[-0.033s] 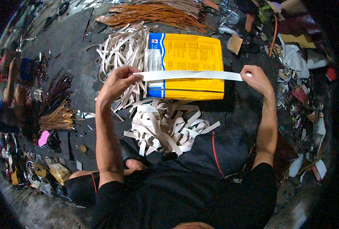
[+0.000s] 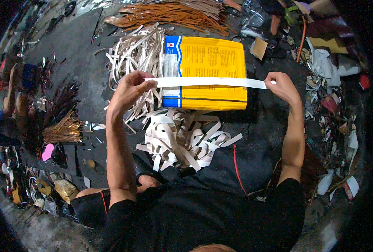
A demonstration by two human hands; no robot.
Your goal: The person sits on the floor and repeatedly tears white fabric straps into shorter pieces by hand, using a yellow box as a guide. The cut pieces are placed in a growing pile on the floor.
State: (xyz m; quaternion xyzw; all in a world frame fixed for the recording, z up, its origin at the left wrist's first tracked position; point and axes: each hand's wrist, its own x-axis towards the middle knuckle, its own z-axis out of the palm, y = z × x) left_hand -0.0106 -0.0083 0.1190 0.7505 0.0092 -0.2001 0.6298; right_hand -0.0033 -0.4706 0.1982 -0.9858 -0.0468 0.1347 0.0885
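A long white strip [image 2: 211,82] stretches sideways between my two hands, across the front of a yellow and blue tin can [image 2: 214,54]. Its left end is pinched between the thumb and fingers of my left hand [image 2: 132,86]. The closed fingers of my right hand [image 2: 283,86] grip the other end, right of the can. Whether the strip touches the can, I cannot tell. Narrow pale strips [image 2: 138,52] lie heaped left of the can, just beyond my left hand. Nearer to me, a tangle of wider whitish strips [image 2: 182,138] rests by my lap.
Bundles of orange-brown strips [image 2: 169,17] lie at the far side. Scraps and plastic sheets [image 2: 323,63] litter the right edge. At left, another person's arm [image 2: 12,90] shows near a brownish strip bundle [image 2: 64,130]. A pink piece [image 2: 48,152] lies close by.
The strip looks slightly straighter along its middle, and my left hand has shifted very slightly. Everything else stays in place.
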